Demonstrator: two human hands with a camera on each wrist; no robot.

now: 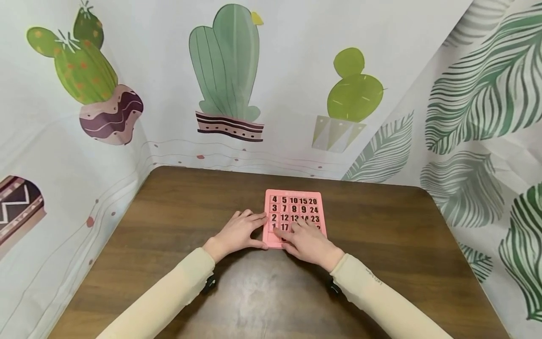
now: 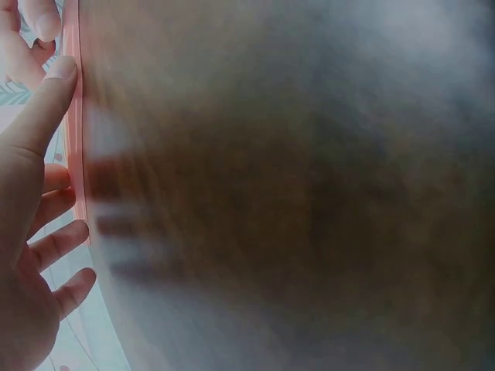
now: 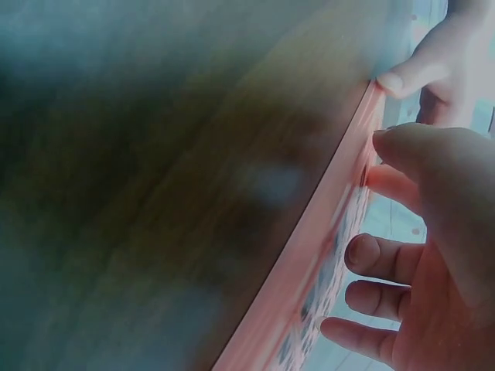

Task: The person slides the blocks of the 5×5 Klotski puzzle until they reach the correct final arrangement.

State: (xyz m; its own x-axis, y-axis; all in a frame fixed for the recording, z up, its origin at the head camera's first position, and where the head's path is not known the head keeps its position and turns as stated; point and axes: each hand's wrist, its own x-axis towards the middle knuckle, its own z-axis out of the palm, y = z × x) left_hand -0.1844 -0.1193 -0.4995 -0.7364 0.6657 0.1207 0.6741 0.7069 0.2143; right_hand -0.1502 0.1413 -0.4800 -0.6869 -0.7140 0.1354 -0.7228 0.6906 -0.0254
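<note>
A pink sliding number puzzle (image 1: 292,193) lies flat on the table, its square tiles (image 1: 294,208) printed with black numbers. My left hand (image 1: 238,234) rests at the puzzle's left side, thumb by the near left corner and fingertips along the edge. Reaching over the near right part, my right hand (image 1: 311,242) has its index finger on the lower left tiles, close to the 1 and 17. Its other fingers spread above the board and hide several tiles. The right wrist view shows the thumb (image 3: 402,143) close to the pink near edge.
The brown wooden table (image 1: 190,202) surrounds the puzzle on every side. Behind it hangs a white cloth (image 1: 292,84) printed with cacti and leaves, which also runs along the left and right sides.
</note>
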